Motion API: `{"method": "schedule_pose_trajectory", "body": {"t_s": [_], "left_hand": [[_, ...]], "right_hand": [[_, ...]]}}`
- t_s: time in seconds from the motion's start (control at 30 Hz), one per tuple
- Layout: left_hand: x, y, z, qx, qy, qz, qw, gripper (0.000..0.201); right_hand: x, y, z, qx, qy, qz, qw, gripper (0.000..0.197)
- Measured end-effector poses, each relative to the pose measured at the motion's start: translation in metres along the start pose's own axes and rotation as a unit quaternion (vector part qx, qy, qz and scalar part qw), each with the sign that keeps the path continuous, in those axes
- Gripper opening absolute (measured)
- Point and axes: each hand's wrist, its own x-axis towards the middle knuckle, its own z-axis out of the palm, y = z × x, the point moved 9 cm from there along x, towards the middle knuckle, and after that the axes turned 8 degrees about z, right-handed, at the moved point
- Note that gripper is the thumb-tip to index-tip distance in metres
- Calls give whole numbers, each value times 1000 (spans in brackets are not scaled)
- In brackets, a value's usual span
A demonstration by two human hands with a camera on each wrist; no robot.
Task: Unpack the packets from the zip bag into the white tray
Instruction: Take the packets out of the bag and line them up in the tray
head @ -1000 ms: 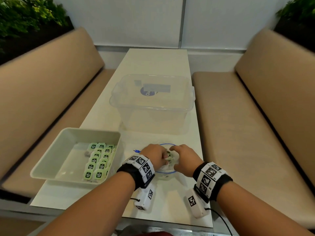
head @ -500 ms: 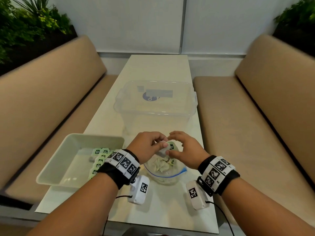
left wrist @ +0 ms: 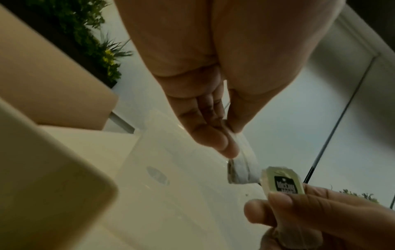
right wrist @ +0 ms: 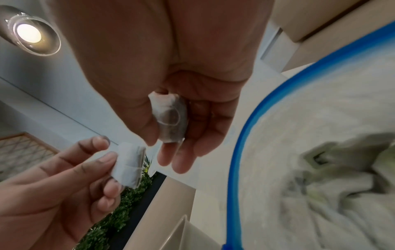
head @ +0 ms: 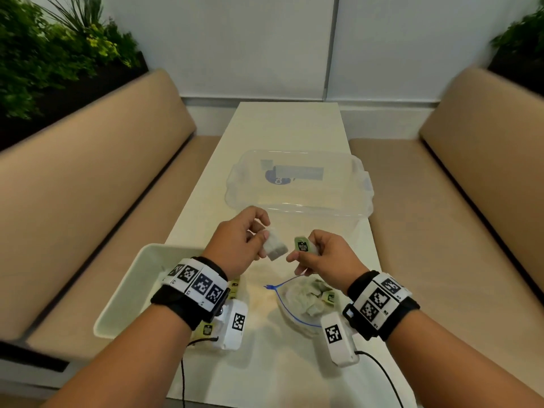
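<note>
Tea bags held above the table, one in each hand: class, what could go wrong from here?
1. The left hand only pinches its tea bag by the top, over bare table; it may drop short of the white tray.
2. The zip bag lies open under the right hand; a lowered wrist might snag it.

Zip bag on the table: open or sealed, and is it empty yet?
Open and not empty: the zip bag lies with its blue-edged mouth gaping, and crumpled packets remain inside it.

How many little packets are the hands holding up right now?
2. The left hand pinches a white packet; the right hand holds a green-tagged packet. More lie in the zip bag, partly hidden.
</note>
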Motion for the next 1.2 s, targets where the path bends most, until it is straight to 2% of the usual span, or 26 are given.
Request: {"method": "schedule_pose_trajectory", "body": {"t_s": [0.17,0.27,0.37,0.43,0.57,0.67,0.73,0.87,0.97,1.07,1.2], "left_hand": [[2,-13,-52,159,-70,-22,985,21],[3,-26,-80,251,-138,-28,958,37],[5,-44,-105,345,-171,-35,922,28],[3,-62,-113,401,-207,-48,891,24],[-10,-106,-102,496,-341,-66,795,29],[-18,-138,-86,503,-411,-101,754,31],[-26,-162,-73,511,-457,-117,718,25],[-28,-197,-53,565,-499,-82,652,11],[-19,-205,-38,567,-498,-56,654,10],[-16,-185,-32,563,-473,-17,678,13],[-16,-178,-32,565,-452,-9,690,17]], "right_hand": [[16,-16,35,15,-28,-5,999,12],[29,-22,54,17,-36,-3,999,20],[39,-25,72,13,-33,2,999,24],[43,-26,81,8,-27,2,1000,24],[47,-28,95,-10,-11,3,1000,23],[47,-26,103,-5,-8,11,1000,24],[46,-26,106,-1,-3,18,1000,25],[43,-26,109,30,8,28,999,22],[39,-27,113,87,6,48,995,9],[35,-26,119,85,-6,39,996,22],[30,-20,119,23,33,54,998,31]]}}
